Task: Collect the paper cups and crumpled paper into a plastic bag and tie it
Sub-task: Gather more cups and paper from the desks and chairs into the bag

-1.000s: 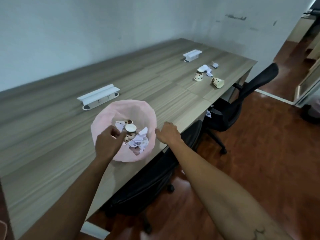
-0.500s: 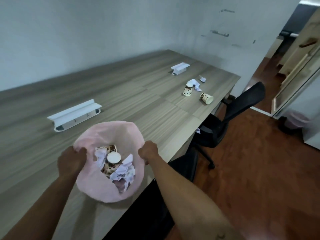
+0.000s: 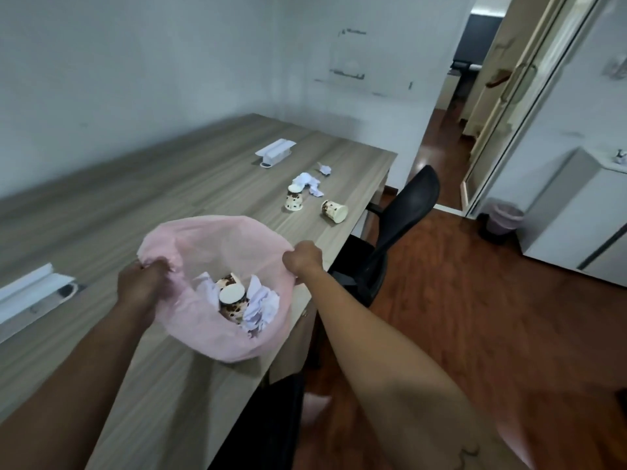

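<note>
A pink plastic bag [image 3: 217, 239] hangs open over the table's front edge. My left hand [image 3: 142, 286] grips its left rim and my right hand [image 3: 302, 257] grips its right rim. Inside lie spotted paper cups [image 3: 232, 296] and crumpled white paper [image 3: 261, 303]. Farther along the table, one spotted cup [image 3: 293, 201] stands upside down and another cup [image 3: 334, 211] lies on its side near the edge. Crumpled paper [image 3: 307, 181] lies just behind them, with a smaller ball [image 3: 325, 169] beyond.
The long wooden table [image 3: 169, 184] carries two white socket boxes [image 3: 275, 151] [image 3: 30, 295]. A black office chair [image 3: 400, 218] stands at the table's right end, another dark chair below the bag. A small bin [image 3: 501, 222] and white cabinet [image 3: 576, 212] stand at right.
My left hand came out of the bag and took its left rim. The bag, held in both hands, has moved along the table toward the remaining cups as the view swung right.
</note>
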